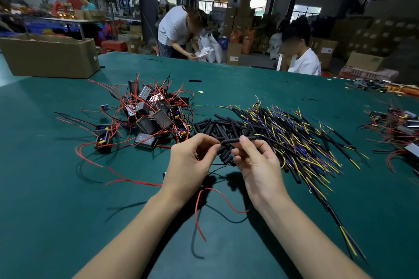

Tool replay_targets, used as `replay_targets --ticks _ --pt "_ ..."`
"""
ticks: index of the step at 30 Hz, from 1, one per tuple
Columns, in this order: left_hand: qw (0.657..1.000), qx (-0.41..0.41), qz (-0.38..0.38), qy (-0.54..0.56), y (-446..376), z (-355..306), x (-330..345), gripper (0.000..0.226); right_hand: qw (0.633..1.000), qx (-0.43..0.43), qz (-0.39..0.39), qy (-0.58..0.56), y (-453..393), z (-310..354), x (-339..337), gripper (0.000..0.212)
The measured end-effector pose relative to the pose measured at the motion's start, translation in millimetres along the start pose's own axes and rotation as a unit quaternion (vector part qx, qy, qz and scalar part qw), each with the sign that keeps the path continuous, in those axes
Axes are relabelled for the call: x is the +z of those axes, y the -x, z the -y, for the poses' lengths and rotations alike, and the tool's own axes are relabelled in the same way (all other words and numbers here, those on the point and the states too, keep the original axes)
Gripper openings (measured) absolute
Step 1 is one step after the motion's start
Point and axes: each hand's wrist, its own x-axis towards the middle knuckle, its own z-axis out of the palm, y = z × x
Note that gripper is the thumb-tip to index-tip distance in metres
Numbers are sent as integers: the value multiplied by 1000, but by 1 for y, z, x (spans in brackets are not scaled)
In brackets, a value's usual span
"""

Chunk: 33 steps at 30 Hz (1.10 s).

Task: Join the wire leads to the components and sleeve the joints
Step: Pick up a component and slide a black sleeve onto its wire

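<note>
The black sleeve (235, 140) lies left-right just above the surface (68, 210), pinched by the right hand (254, 161). At its left mouth, the left hand (192, 161) pinches a red lead (219, 143), aligned with its axis.

A wide green table (68, 188) fills the foreground of a dim warehouse hall. On its far left corner sits an open cardboard box (48, 55). Beyond the table's far edge, a dark steel column (147, 0) rises to a shadowed ceiling. To the right of the column, bright windows (306, 12) let in daylight, and stacked cardboard cartons (240, 18) stand below them. More cartons (385, 31) pile up at the far right. Left of the column, a long workbench (68, 21) runs along the wall, with a red plastic stool (113, 46) near it.
</note>
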Motion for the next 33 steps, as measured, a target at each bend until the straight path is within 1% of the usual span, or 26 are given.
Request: replay_targets --ticks 3,8,10,12,15,16,18,21,24,28,31,33 --pt "1000 -9 25 14 -1 -2 -2 5 998 -17 14 65 -1 1 -2 18" --pt "999 -29 27 37 -3 -8 -5 24 984 -48 60 160 -1 2 -4 15" --pt "998 -41 47 26 -4 -9 -6 24 980 -59 70 177 -1 2 -4 14" --pt "995 -43 87 1 -6 -11 -11 26 978 -64 76 182 -1 2 -5 15" --pt "976 -34 194 -97 -12 -13 -24 33 980 -65 65 178 -2 2 -7 17" --pt "966 -37 220 -132 -14 -13 -29 33 980 -65 59 177 -3 2 -7 17" --pt "953 -60 244 -170 -18 -14 -39 26 979 -68 53 182 -4 3 -9 18" --pt "944 -79 258 -188 -22 -14 -46 13 978 -70 54 188 -5 3 -11 18" --pt "944 -81 260 -188 -21 -13 -44 10 975 -68 68 200 -6 2 -13 17" --pt "960 -77 225 -151 -17 -12 -35 8 964 -65 111 235 -6 1 -14 19" --pt "969 -84 193 -133 -15 -9 -30 7 957 -68 130 251 -6 4 -15 13" --pt "975 -92 170 -112 -14 -9 -28 11 949 -74 141 273 -6 6 -17 11"
